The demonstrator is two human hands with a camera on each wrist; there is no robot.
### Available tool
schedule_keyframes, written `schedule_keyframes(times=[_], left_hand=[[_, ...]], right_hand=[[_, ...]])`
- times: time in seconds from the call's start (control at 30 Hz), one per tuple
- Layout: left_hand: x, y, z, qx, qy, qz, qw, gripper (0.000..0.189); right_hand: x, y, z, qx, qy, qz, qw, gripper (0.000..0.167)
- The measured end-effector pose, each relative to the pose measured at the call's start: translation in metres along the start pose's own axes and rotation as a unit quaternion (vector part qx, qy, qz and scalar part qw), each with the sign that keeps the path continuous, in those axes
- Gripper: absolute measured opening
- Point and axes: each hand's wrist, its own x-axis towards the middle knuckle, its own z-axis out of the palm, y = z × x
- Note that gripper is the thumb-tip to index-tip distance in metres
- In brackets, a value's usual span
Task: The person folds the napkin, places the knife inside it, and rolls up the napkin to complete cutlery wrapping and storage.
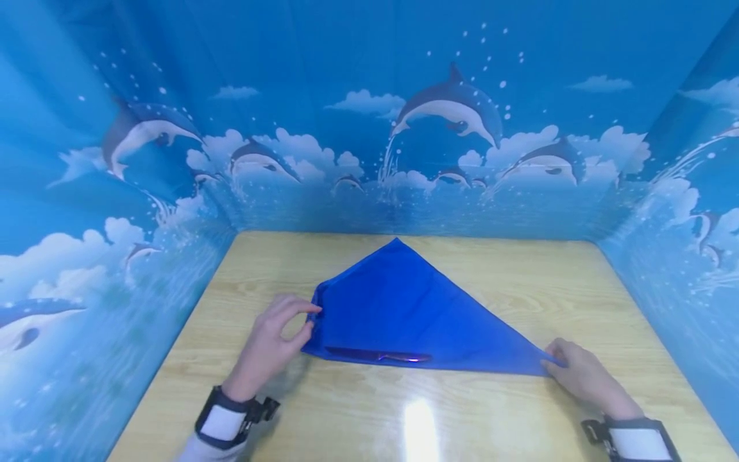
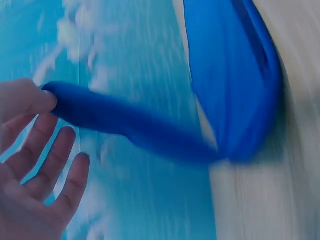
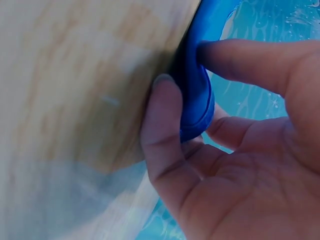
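Observation:
A blue cloth (image 1: pixel 398 301) lies spread on the table, its far end drawn to a point. On it, along the near edge, is a slim dark purple, knife-shaped thing (image 1: pixel 378 355) with a shiny right end. My left hand (image 1: pixel 268 343) pinches the gathered left end of the cloth between thumb and forefinger. In the left wrist view a narrow strip of cloth (image 2: pixel 135 125) runs from those fingertips. Out at the right, my right hand (image 1: pixel 583 375) pinches the cloth's long tapering corner. Up close, that cloth corner (image 3: pixel 200 107) curls over between the fingers.
The pale wooden table (image 1: pixel 473 417) is enclosed at the back and sides by blue sheeting (image 1: pixel 323 58) printed with dolphins and clouds. A bright reflection sits on the table's near part. Each wrist wears a black strap (image 1: pixel 222 417) with a small camera.

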Motion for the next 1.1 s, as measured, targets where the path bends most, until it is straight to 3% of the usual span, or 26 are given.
schedule_keyframes(times=[0.17,0.33,0.47,0.6,0.67,0.8,1.1], left_hand=[[0.013,0.032,0.046,-0.031,-0.056,0.005,0.9979,0.024],[0.024,0.052,0.094,0.022,-0.134,0.031,0.9903,0.010],[0.025,0.060,0.124,0.050,-0.230,-0.002,0.9718,0.010],[0.023,0.063,0.143,0.059,-0.298,-0.021,0.9526,0.013],[0.023,0.065,0.149,0.069,-0.313,-0.015,0.9472,0.013],[0.022,0.071,0.158,0.073,-0.321,-0.013,0.9441,0.014],[0.022,0.079,0.172,0.070,-0.304,0.014,0.9499,0.013]], right_hand=[[0.000,-0.002,0.002,0.006,0.002,-0.004,1.0000,0.014],[0.002,-0.004,0.005,0.013,0.008,-0.013,0.9998,0.011],[0.002,-0.005,0.006,0.017,0.008,-0.016,0.9997,0.010],[0.002,-0.005,0.007,0.020,0.004,-0.014,0.9997,0.010],[0.002,-0.004,0.007,0.021,0.002,-0.012,0.9997,0.010],[0.002,-0.003,0.006,0.020,-0.003,-0.006,0.9998,0.012],[-0.001,0.005,0.005,0.013,0.011,-0.007,0.9998,0.011]])
